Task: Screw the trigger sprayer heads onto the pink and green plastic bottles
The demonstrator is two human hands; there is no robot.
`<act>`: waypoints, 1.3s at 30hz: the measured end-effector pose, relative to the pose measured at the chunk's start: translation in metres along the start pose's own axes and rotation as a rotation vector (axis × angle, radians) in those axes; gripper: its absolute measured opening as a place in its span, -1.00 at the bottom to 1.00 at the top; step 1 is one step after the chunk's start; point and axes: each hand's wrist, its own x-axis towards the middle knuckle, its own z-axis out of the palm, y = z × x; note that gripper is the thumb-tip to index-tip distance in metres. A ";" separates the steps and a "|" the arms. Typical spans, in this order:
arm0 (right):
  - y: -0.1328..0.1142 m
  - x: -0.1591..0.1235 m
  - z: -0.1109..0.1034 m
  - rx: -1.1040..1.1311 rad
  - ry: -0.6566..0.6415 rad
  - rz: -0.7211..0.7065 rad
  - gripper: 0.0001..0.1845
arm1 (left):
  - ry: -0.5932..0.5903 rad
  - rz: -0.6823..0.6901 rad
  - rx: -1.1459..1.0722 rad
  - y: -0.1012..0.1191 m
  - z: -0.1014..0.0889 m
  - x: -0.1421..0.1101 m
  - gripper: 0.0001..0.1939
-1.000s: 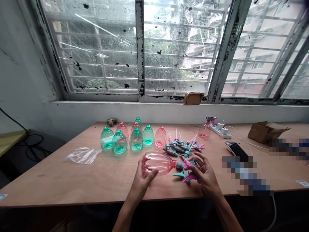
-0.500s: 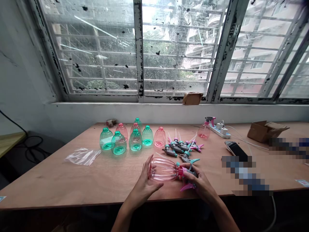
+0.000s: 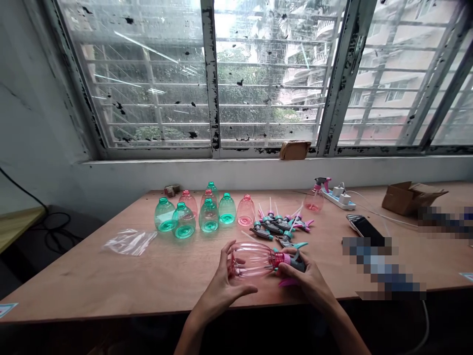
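- Nearest the front edge of the table, the right grip clasps a sprayer head, whose pink collar meets the neck of a clear pink bottle.
- Just left of it, the left grip is cupped round that bottle's base end, fingers behind and thumb standing off the wall; how firmly it bears cannot be told.
- For a clean fit, collar and neck are best kept in one straight line so any thread catches squarely. Turn by the collar rather than the trigger, and steady the base gently: the thin wall would probably give under a squeeze.
- The bottle lies sideways between the two grips, over the table's front part, base toward the left one and mouth toward the right one, a tube showing inside.
- Farther in, a heap of loose sprayer heads lies beyond the bottle, a plastic bag toward the left edge.
- Farther still, standing bottles gather toward the back left corner.
- Near the back edge, right of the heap, an assembled spray bottle stands beside a power strip.
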 end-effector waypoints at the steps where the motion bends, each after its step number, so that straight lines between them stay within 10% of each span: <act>1: 0.000 -0.001 0.000 -0.007 -0.010 -0.006 -0.48 | 0.011 -0.014 -0.014 -0.001 -0.001 0.000 0.04; 39: 0.003 -0.005 0.000 -0.123 -0.075 -0.088 -0.60 | -0.115 -0.102 -0.049 0.005 -0.005 -0.005 0.08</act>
